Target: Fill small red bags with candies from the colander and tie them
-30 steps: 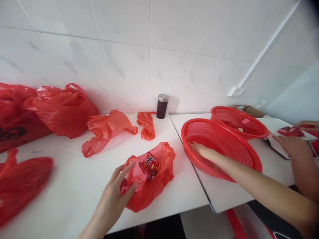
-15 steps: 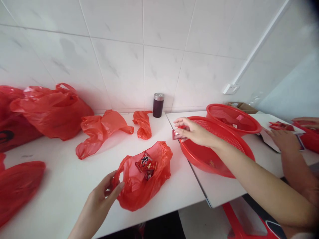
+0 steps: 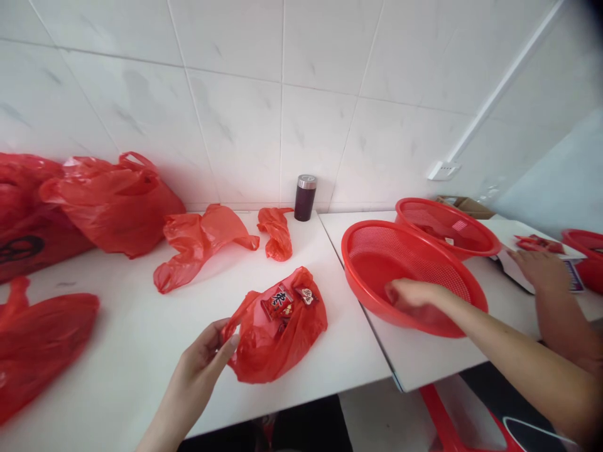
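Observation:
My left hand point(image 3: 207, 351) pinches the near-left edge of a red plastic bag point(image 3: 264, 364), which sits with its mouth spread on the white table. Inside the bag lie small wrapped snack packets point(image 3: 279, 304), and one packet with a pale label point(image 3: 307, 295) rests near the far-right rim. On the right, my right hand point(image 3: 409, 294) reaches down into a red perforated plastic basket point(image 3: 362, 295). Its fingers point at the basket's bottom, blurred and partly hidden, so I cannot make out anything in them.
Filled red bags point(image 3: 117, 207) stand at the left, with crumpled bags point(image 3: 207, 242) towards the wall. A dark tumbler point(image 3: 305, 199) stands behind. Another red basket point(image 3: 447, 254) is at the back right. A co-worker's hand point(image 3: 539, 270) rests near a white board point(image 3: 511, 232).
My right hand has moved from the basket's left rim, where it held a small red packet, down into the basket. A pale-labelled packet now shows in the bag. My left hand keeps its grip.

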{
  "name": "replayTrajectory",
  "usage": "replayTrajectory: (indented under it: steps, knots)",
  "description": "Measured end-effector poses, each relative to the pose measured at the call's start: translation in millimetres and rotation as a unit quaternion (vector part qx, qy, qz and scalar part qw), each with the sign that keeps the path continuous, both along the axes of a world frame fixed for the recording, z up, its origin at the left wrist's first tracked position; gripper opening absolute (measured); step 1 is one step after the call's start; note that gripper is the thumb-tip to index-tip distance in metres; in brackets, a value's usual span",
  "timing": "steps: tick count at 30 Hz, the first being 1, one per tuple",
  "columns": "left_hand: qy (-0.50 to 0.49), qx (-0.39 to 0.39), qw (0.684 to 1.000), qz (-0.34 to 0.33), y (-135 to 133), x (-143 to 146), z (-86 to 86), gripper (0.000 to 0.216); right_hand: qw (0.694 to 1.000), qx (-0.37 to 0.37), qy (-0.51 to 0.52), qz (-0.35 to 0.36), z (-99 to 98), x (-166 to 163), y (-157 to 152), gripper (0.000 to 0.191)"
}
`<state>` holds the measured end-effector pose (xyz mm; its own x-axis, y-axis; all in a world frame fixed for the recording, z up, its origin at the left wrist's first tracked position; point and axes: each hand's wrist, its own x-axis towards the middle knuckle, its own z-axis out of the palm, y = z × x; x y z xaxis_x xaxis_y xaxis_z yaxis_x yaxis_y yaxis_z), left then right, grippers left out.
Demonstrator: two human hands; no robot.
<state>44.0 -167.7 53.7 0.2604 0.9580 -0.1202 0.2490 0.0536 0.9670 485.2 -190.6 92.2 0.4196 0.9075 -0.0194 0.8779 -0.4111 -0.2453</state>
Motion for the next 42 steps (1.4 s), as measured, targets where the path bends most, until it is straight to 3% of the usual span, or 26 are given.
replayTrajectory:
  steps: [3, 6, 9, 12, 15, 17, 22, 26, 28, 30, 32, 35, 38, 40, 42]
  knots:
    - [-0.033, -0.028, 0.999, 0.001, -2, 1, 2.0, 0.044, 0.997, -0.003, 0.042, 0.065, 30.4, -21, 4, 0.008]
    - [-0.075, -0.056, 0.996, 0.006, -3, 3, 3.5, 0.041, 0.97, 0.108, 0.154, 0.154, 49.2, -75, 9, 0.018]
    - [-0.133, -0.069, 0.988, 0.031, -2, 4, 2.8, 0.035, 0.935, 0.113, 0.239, 0.238, 27.9, -138, 19, 0.026]
    - [-0.163, -0.067, 0.983, 0.06, -2, 2, 1.6, 0.031, 0.965, 0.049, 0.13, 0.224, -20.7, -175, 34, 0.026]
    - [-0.177, -0.067, 0.98, 0.059, -3, -3, 0.9, 0.033, 0.981, 0.017, 0.049, 0.187, -57.4, -178, 49, 0.026]
    - [-0.184, -0.068, 0.979, 0.055, -4, -6, 0.4, 0.035, 0.982, 0.021, 0.046, 0.18, -63.5, -170, 54, 0.026]
    - [-0.2, -0.075, 0.975, 0.067, -5, -9, -1.2, 0.043, 0.986, 0.073, 0.027, 0.146, -35.5, -158, 50, 0.014]
    - [-0.221, -0.083, 0.97, 0.053, -3, -9, -1.2, 0.04, 0.969, 0.194, 0.067, 0.138, -7.6, -179, 33, 0.003]
    - [-0.231, -0.086, 0.968, 0.05, -3, -7, -0.2, 0.036, 0.952, 0.21, 0.129, 0.182, 1.2, -194, 28, 0.009]
    - [-0.239, -0.088, 0.965, 0.057, -3, -6, 1.1, 0.034, 0.938, 0.157, 0.17, 0.257, 3.7, -206, 28, 0.011]
    - [-0.243, -0.089, 0.964, 0.064, -4, -6, 2.4, 0.032, 0.948, 0.07, 0.106, 0.292, -1.3, -211, 33, 0.014]
    - [-0.246, -0.088, 0.961, 0.085, -3, -12, 5.4, 0.03, 0.965, -0.025, -0.058, 0.254, -18.6, -207, 44, 0.025]
    - [-0.253, -0.095, 0.956, 0.117, 5, -28, 14.7, 0.028, 0.962, -0.071, -0.106, 0.241, -32.1, -197, 50, 0.027]
    - [-0.259, -0.091, 0.951, 0.142, 14, -41, 27.2, 0.029, 0.959, -0.081, -0.121, 0.242, -28.9, -192, 52, 0.023]
    - [-0.265, -0.06, 0.948, 0.168, 24, -52, 44.6, 0.032, 0.959, -0.07, -0.134, 0.241, -12.2, -188, 51, 0.026]
